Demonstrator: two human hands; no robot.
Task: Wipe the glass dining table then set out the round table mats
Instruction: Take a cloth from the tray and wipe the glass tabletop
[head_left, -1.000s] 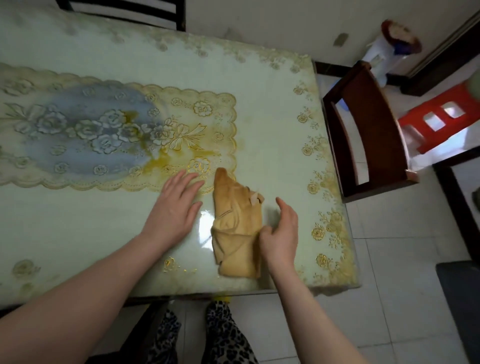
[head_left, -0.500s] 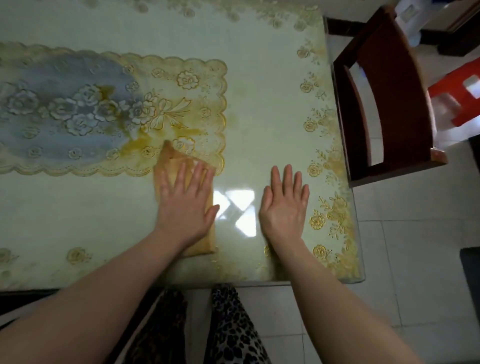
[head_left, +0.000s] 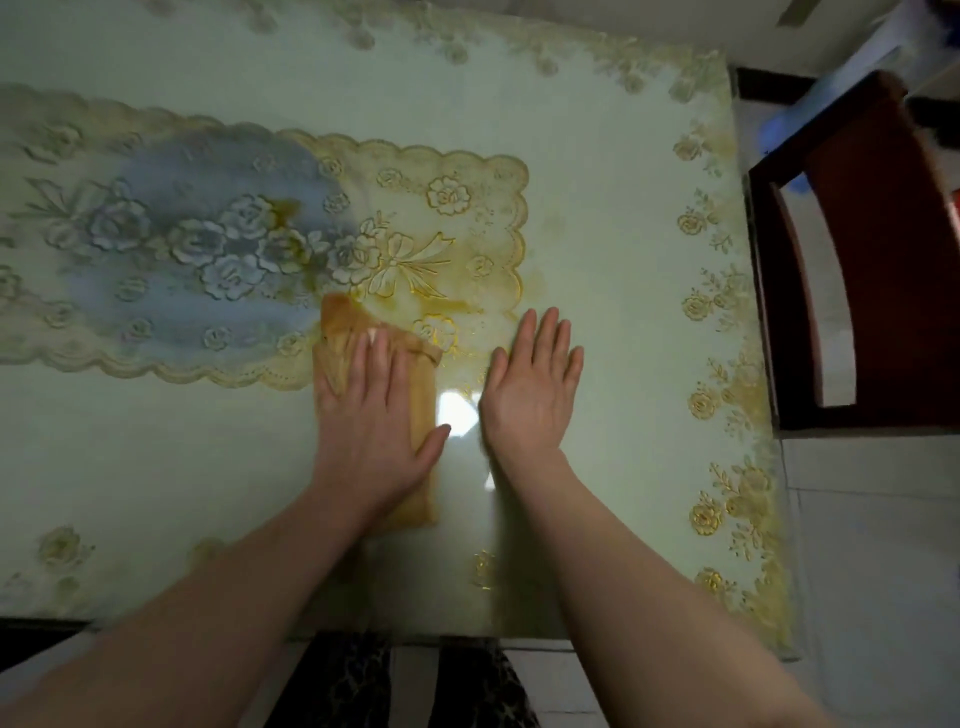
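In the head view, the left hand (head_left: 376, 431) is lying flat on a folded yellow cloth (head_left: 374, 364), its fingers (head_left: 379, 358) straight and pressing the cloth down onto the glass desk (head_left: 597, 208), with the thumb spread out toward the right over the cloth's edge. The cloth is sitting near the front of the desk, its far end overlapping the scalloped border of the lace runner (head_left: 260, 249) that is showing under the glass. The right hand (head_left: 535, 389) is resting palm-down just beside the cloth on bare glass, fingers straight and close together, holding nothing; a bright reflection is glinting between the two hands. No round table mats are showing anywhere, so the wiping step appears to be the one in hand. A dark wooden chair (head_left: 852, 260) is standing at the right end of the desk. The cloth is looking soft, thin and light, likely to bunch or unfold if dragged by one corner, so pressing with a flat palm over its middle seems the surest hold. The glass is looking smooth and slippery, so the cloth should be gliding easily under even pressure.
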